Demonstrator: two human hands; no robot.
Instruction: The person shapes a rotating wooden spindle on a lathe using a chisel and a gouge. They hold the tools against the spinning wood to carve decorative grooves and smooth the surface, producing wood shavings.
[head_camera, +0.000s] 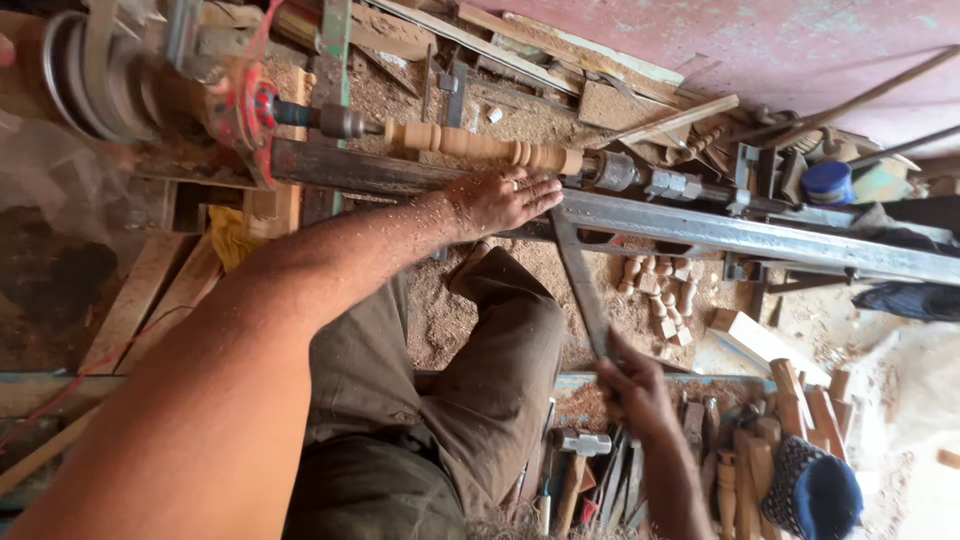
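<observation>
- We press our left hand (500, 198), fingers spread flat, on the steel tool rest (380, 172) just near of the turned wooden spindle (480, 147) mounted between the lathe centres.
- Our right hand (632, 390) is clamped around the handle end of a long chisel (580, 275), whose blade runs far toward the spindle under the left fingers.
- As we judge it, a tip dug in too steeply could catch and tear the beads.
- Fingers so close to the wood risk being grazed.
- Shavings coat the forearm and bench (470, 320).

A hammer (575, 462) lies below; small turned wooden pieces (660, 295) sit in sawdust.
</observation>
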